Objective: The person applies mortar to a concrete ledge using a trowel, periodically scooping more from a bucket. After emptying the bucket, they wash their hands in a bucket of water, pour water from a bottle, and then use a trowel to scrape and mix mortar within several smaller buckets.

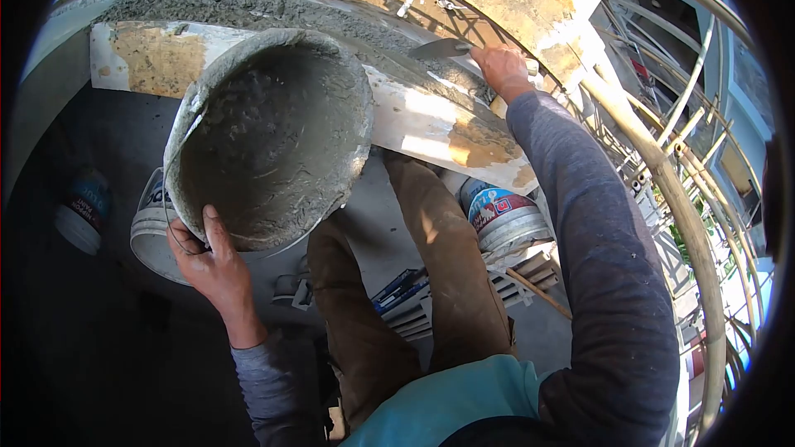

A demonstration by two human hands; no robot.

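Note:
My left hand [213,258] grips the lower rim of a mortar-caked bucket [358,112], thumb over the edge and fingers outside by the wire handle. The bucket tilts so its mouth faces me, and wet grey mortar [257,136] coats its bottom and walls. At upper right, my right hand [503,68] is closed around the handle of a trowel [440,49]. The trowel's blade points left, low over the mortar-smeared ledge. Rough mortar [215,4] lies along that curved ledge behind the bucket. A stained board [153,58] runs along the ledge's near side, partly hidden by the bucket.
Bamboo poles [662,170] form scaffolding on the right. Below stand a labelled paint bucket [505,219], a white bucket [153,240] and another paint bucket [83,211] in shadow. Long blue-and-grey items [402,294] lie near my legs [443,240].

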